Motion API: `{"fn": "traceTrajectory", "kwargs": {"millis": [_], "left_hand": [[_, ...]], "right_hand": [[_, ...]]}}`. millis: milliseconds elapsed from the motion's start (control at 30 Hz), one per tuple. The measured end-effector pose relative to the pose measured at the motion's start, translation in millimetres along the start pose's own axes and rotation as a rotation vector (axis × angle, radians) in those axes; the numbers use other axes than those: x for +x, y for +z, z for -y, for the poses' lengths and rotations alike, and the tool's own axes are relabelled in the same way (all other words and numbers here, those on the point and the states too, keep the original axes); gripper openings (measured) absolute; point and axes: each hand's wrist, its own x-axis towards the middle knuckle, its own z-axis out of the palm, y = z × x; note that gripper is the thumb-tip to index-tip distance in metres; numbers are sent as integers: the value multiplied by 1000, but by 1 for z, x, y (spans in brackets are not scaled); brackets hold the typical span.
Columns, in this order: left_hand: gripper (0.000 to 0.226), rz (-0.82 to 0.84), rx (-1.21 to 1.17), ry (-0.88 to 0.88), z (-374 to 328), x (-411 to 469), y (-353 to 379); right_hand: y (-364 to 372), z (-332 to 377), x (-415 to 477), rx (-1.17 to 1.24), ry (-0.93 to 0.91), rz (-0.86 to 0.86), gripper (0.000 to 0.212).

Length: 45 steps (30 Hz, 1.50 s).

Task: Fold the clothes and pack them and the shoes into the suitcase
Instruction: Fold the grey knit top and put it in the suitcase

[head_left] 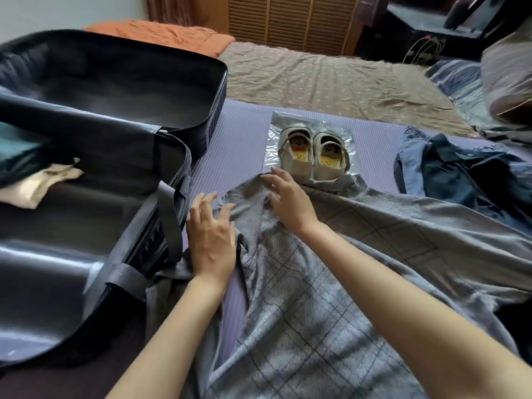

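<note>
Reaching right hand (288,200): palm down, fingers spread and nearly straight, gripping nothing; it lies on the far end of the garment.
Left hand (211,237): also open, fingers splayed and lightly bent, resting on the garment's left edge, just beside the suitcase wall.
Grey checked cloth garment (302,298): spread flat under both hands on the bed; its long axis runs from the person outward, and the collar-like far end points at the shoes, touching their heels.
Pair of cream strapped shoes (312,154): side by side and parallel, toes pointing away from the person, heels nearest; yellow printed insoles show.
Clear plastic sheet (276,122): flat beneath the shoes.
Purple ribbed bed cover (239,139): lies under the garment, plastic and shoes.
Open dark hard-shell suitcase (184,156): left of the hands, both halves laid open, one nearer and one farther.
Folded teal and cream clothes (37,180): inside the suitcase, at its left side.
Heap of blue denim and navy clothes (460,174): unfolded on the cover, right of the shoes, well apart from both hands.
Beige patterned sheet (316,76): beyond the purple cover.
</note>
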Motion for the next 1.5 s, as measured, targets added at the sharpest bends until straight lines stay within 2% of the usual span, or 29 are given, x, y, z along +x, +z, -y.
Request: {"fn": "traceTrajectory", "kwargs": {"millis": [200,333,467,567,700,833,1000,1200,1333,1400,1500], "left_hand": [[15,92,-161,134,-8,-32,-26],[18,255,-257,51,-2,-60,-39],[33,310,-198,40,-4,-74,-41],[41,322,-160,52,-7,-79,-40],[38,313,-184,-21,-14,-75,-42],[29,266,-238,-82,-12,-71,-49],[31,230,-159,-46,16,-72,-61],[36,232,-107,-29,17,-81,-56],[51,258,-149,-41,13,-98,-62],[49,260,-177,-13,14,-112,-68],[48,304,-226,23,22,-137,-75]], "right_hand": [[-12,10,-96,-7,-15,50,19],[-22,13,-165,-10,-20,107,26],[-22,6,-224,-105,-57,59,40],[-16,4,-255,-214,-93,100,53],[-11,4,-270,-302,-75,113,62],[-9,4,-279,-325,-36,137,60],[-5,7,-292,-363,-94,183,56],[-10,19,-286,-358,-38,330,65],[-14,14,-289,-203,-94,262,81],[-18,14,-294,-234,-110,210,74],[-24,11,-305,-298,-84,239,68]]}}
